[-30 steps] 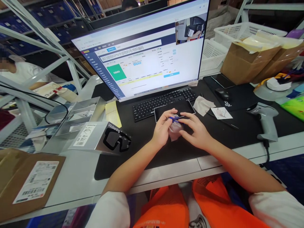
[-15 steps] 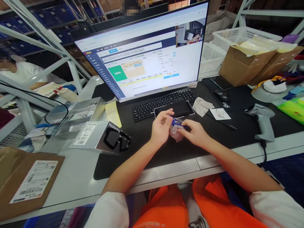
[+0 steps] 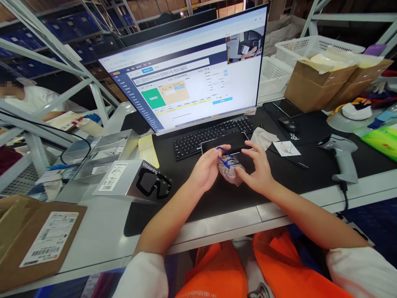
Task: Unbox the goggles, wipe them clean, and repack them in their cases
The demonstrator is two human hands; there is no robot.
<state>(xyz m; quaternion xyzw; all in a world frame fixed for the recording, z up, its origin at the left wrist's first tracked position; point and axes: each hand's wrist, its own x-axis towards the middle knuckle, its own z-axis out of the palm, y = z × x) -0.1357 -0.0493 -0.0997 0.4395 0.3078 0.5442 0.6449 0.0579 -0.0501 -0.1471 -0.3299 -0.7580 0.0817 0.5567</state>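
A small greyish-pink pouch (image 3: pixel 231 173) with a blue cord (image 3: pixel 228 160) round its top is between my hands, above the black desk mat. My left hand (image 3: pixel 204 169) pinches the cord near the pouch's left side. My right hand (image 3: pixel 259 169) is at the other side, fingers spread apart, its thumb tip against the pouch. Just behind the hands lies a flat black case or sleeve with a white edge (image 3: pixel 238 141), partly covered by my fingers. A crumpled light cloth (image 3: pixel 263 138) and a white card (image 3: pixel 287 148) lie to the right of it.
A monitor (image 3: pixel 192 78) stands behind the keyboard (image 3: pixel 204 138). On the left are a box with printed glasses (image 3: pixel 124 180), a metal tray (image 3: pixel 108 145) and a labelled cardboard box (image 3: pixel 40 231). A barcode scanner (image 3: pixel 341 155) and mouse (image 3: pixel 288 124) are at right. Another person (image 3: pixel 34 99) sits far left.
My right fingers have spread away from the cord, leaving the thumb at the pouch. The left hand has shifted slightly left, and a loop of cord now shows above the pouch.
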